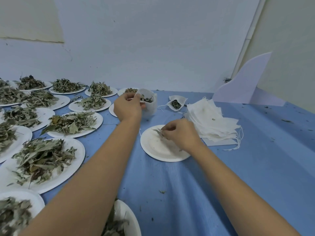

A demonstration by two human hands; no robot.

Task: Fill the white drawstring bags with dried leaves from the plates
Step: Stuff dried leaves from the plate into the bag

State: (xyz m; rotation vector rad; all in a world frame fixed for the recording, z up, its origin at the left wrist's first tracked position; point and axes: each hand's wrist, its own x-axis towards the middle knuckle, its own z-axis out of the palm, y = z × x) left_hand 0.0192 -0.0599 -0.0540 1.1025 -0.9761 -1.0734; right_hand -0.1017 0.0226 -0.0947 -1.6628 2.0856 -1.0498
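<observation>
Nearest, a leaf-heaped plate [131,220] is being crossed by the left forearm [95,167]. Beyond, the white drawstring bag [150,107] is being pinched open at its rim by left hand [127,106] fingers. Remaining dried leaves [158,132] on the near-empty plate [153,149] are being pinched by right hand [180,133] fingers. Best gathered in one pinch and dropped deep into the bag.

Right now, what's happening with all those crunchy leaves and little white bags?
The person's left hand holds a small open white cloth drawstring bag upright; it already has some leaves inside. The right hand pinches the last few dried grey-green leaves off a nearly bare round white paper plate. One filled bag lies farther back, beside a stack of flat empty bags. Many heaped plates of leaves sit on the left.
</observation>
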